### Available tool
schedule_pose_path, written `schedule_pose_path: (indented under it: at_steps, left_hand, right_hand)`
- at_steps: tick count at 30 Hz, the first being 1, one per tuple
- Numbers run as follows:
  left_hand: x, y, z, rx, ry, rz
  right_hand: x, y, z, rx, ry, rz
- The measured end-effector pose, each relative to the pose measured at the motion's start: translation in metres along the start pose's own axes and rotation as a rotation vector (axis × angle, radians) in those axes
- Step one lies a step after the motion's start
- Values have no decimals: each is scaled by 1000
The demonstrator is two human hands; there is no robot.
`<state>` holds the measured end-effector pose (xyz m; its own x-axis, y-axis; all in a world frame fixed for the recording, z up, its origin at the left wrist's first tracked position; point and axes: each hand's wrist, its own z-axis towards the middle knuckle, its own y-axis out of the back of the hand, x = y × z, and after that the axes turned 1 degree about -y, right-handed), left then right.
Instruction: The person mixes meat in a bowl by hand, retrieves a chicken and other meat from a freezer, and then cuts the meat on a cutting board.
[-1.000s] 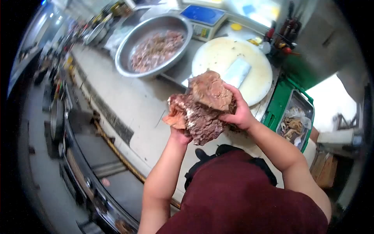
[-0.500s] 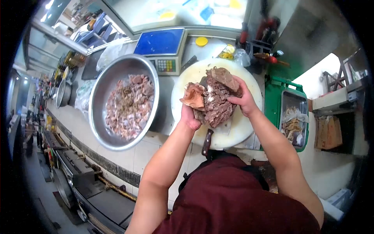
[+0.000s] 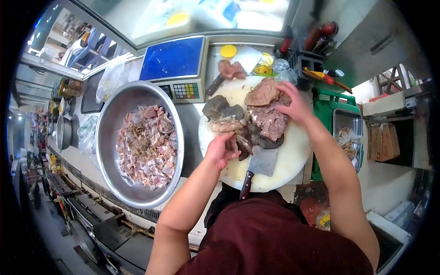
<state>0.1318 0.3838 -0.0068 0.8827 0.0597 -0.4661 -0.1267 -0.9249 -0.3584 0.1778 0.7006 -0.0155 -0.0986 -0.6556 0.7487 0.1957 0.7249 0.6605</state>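
Several chunks of cooked meat (image 3: 263, 117) lie in a heap on a round white cutting board (image 3: 284, 160). My right hand (image 3: 295, 103) rests on the right side of the heap, fingers curled over a big brown piece. At the heap's near left edge my left hand (image 3: 220, 149) touches the small pieces, fingers bent. A cleaver (image 3: 259, 167) lies flat on the board just in front of the meat, handle toward me.
A large steel bowl (image 3: 110, 123) of chopped meat stands left of the board. Behind it is a blue-topped scale (image 3: 176, 62). A green crate with a metal tray (image 3: 343, 133) sits to the right. Bottles and tools (image 3: 316, 50) crowd the back.
The meat I was holding up in both hands has been set down on the cutting board and has spread into a heap. My left hand has come off its underside.
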Motion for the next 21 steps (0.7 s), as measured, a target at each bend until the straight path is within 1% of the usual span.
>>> schedule_pose_path:
  at_steps: [1,3,4,5,6,8,9,11,13,15,16,17,19,20,21]
  left_hand:
    - [1,4,-1,3,-1,2]
    - [5,14,-5,9,-72,131]
    - [6,13,-10,-68,-144,151]
    - [9,17,-11,-55,-143,156]
    - [13,24,-8,-97,-332,377]
    - [19,38,3,-210,-706,789]
    - [26,47,7,-197,-702,776]
    - [20,42,-6,-258,-819,959]
    - [26,50,-2,-237,-808,992]
    - [30,56,-2,-225,-961,1133]
    - [32,55,-5,-274,-1063,1187]
    - [31,57,-7,-279,-1060,1181]
    - [27,60,-9,-135,-978,1331]
    - [31,62,-6,-135,-1035,1305]
    - [34,63,-6,-145,-1031,1304]
  right_hand:
    - [1,3,1,25,-20,-18]
    - [5,5,-4,17,-17,-63]
    - [11,4,-10,-12,-58,-77]
    - [17,4,-16,-42,-98,-94]
    - [24,3,-23,-50,-101,-104]
    - [39,-3,-39,-184,-112,-144]
    - [48,-5,-44,-180,-116,-162]
    - [62,-6,-45,-235,-95,-185]
    - [81,-9,-34,-237,-71,-193]
    - [100,-16,-14,-237,-43,-196]
    - [107,-20,3,-193,-7,-246]
    - [112,-25,22,-149,31,-296]
    - [100,-44,68,-54,107,-371]
    - [99,-54,93,-6,138,-404]
    - [96,-64,117,43,170,-434]
